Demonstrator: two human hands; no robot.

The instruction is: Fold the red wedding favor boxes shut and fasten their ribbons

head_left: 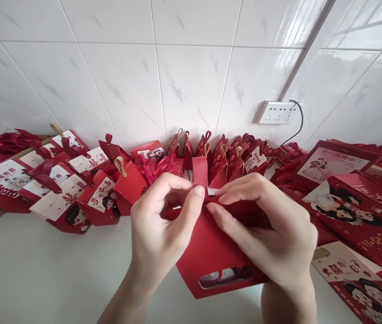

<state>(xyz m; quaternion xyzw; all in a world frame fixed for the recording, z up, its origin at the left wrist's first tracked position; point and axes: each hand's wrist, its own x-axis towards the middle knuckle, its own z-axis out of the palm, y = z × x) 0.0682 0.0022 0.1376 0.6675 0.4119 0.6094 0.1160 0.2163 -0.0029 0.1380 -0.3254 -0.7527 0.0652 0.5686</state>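
Note:
A red paper gift box (214,243) hangs tilted between my two hands, just above the white tabletop. Low on its front panel is a cut-out window (226,276). A dark red ribbon loop (200,173) stands up from its top edge. My left hand (167,216) pinches the base of this ribbon between thumb and fingers. On the other side, my right hand (265,225) is closed on the box's top edge, thumb in front and fingertips behind. The exact spot where the ribbon meets the box is partly covered by my fingers.
Several finished-looking gift boxes (99,198) with ribbon loops line the left and back. Flat printed red cards (362,216) are piled at the right. Dark red ribbons (8,141) lie bunched at far left. A power strip (275,112) is on the tiled wall.

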